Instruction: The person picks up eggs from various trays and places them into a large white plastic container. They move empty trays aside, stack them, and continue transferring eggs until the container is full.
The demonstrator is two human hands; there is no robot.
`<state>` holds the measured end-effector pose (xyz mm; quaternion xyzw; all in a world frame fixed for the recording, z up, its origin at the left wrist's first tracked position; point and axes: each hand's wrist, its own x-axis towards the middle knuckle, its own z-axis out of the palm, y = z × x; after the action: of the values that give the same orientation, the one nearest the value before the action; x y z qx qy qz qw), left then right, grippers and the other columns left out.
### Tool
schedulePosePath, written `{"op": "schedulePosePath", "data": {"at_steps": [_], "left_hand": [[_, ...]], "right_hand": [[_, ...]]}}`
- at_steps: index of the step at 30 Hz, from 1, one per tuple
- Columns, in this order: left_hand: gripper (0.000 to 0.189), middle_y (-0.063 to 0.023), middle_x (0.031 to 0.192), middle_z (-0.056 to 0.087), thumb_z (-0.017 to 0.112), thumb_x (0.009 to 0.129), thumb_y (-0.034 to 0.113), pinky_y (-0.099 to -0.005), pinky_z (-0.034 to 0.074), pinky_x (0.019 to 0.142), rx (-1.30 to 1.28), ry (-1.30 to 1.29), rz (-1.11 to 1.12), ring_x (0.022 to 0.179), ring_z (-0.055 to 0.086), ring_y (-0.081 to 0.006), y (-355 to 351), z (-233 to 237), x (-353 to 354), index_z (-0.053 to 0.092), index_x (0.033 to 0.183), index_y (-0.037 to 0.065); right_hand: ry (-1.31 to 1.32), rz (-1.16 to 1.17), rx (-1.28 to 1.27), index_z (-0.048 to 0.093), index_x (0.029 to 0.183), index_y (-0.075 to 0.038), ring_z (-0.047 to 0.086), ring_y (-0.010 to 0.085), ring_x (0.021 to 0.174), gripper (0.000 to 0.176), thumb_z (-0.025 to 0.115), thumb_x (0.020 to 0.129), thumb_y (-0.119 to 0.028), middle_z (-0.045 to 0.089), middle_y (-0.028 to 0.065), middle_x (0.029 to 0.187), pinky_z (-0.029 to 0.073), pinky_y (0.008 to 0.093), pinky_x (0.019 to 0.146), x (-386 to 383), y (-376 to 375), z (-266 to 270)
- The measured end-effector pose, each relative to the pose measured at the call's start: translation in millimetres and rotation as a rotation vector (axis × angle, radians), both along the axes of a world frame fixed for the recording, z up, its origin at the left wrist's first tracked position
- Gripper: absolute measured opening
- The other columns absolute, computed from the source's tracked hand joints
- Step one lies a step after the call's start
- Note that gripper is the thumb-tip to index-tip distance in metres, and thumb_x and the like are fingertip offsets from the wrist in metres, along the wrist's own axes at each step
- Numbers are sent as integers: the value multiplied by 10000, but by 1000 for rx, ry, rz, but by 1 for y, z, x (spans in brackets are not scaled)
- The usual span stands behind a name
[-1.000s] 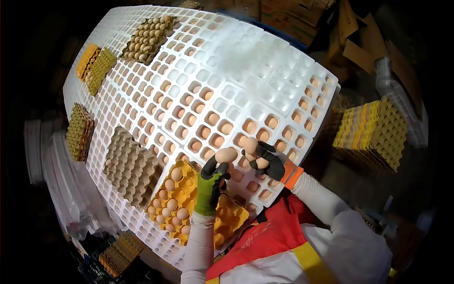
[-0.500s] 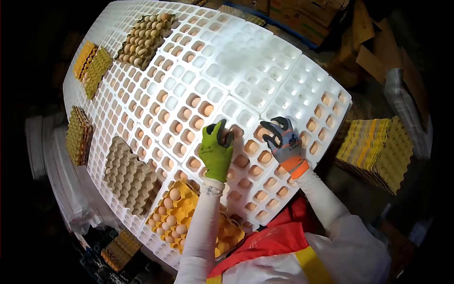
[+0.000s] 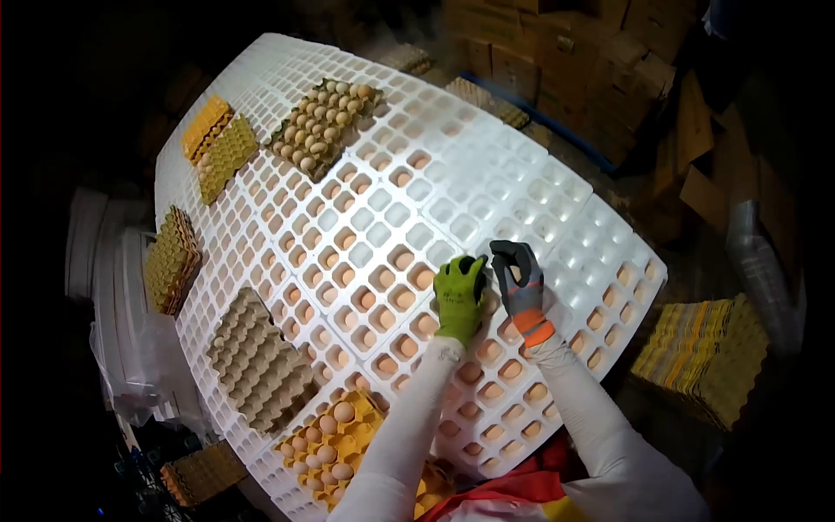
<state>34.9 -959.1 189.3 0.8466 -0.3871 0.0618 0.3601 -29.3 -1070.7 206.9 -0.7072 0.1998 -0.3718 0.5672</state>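
Note:
My left hand (image 3: 461, 296), in a green glove with dark fingertips, is over the white foam tray (image 3: 417, 228). Its fingers curl inward, and whatever they hold, if anything, is hidden. Just to the right, my right hand (image 3: 519, 283) wears a grey glove with an orange cuff. Its thumb and fingers bend around a pale brown egg (image 3: 517, 273), partly visible between them. Brown eggs (image 3: 404, 298) sit one per pocket around both hands. Pockets farther up, beyond my fingertips, show bare white foam.
A yellow egg carton (image 3: 365, 426) with eggs lies by my left forearm, beside a grey carton (image 3: 258, 361). Farther back is a full egg carton (image 3: 322, 126). Stacked cartons (image 3: 696, 352) stand off the right edge; cardboard boxes (image 3: 565, 78) are behind.
The view has shifted, so the table appears lower and farther right. My hands have drawn closer together and moved toward the bare pockets. The right fingers have closed in around an egg.

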Motion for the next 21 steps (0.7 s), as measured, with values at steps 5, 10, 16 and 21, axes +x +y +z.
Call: {"op": "schedulePosePath", "data": {"at_steps": [5, 10, 16, 21], "left_hand": [[446, -146, 1206, 606, 594, 797, 7, -464, 456, 942, -160, 129, 27, 1098, 560, -383, 31, 13, -13, 639, 1232, 98], [469, -138, 1211, 619, 562, 805, -81, -378, 530, 876, -299, 421, -34, 1044, 626, -329, 105, 89, -68, 658, 1238, 71], [342, -137, 1175, 662, 609, 880, -30, -356, 493, 927, -325, 414, 246, 1092, 633, -269, 273, 143, -156, 676, 1209, 33], [301, -91, 1135, 670, 586, 904, -45, -300, 490, 925, -536, 330, 835, 1050, 622, -178, 472, 111, -215, 662, 1193, -6]], "right_hand": [[640, 89, -699, 646, 1165, -157, 425, 363, 1291, 411, 693, 779, -293, 531, 116, 1290, 341, 507, 1078, 36, -19, -30], [630, 34, -715, 663, 1146, -187, 472, 347, 1272, 309, 662, 844, -248, 556, 97, 1296, 376, 459, 1097, 35, -14, -36], [123, 377, -201, 658, 1162, -11, 665, 161, 931, 215, 629, 955, -62, 700, 86, 1081, 528, 306, 829, -28, 63, 40], [403, 712, -200, 670, 1212, -24, 678, 178, 1047, 273, 650, 941, -51, 689, 92, 1146, 534, 312, 908, -153, 178, 58]]}}
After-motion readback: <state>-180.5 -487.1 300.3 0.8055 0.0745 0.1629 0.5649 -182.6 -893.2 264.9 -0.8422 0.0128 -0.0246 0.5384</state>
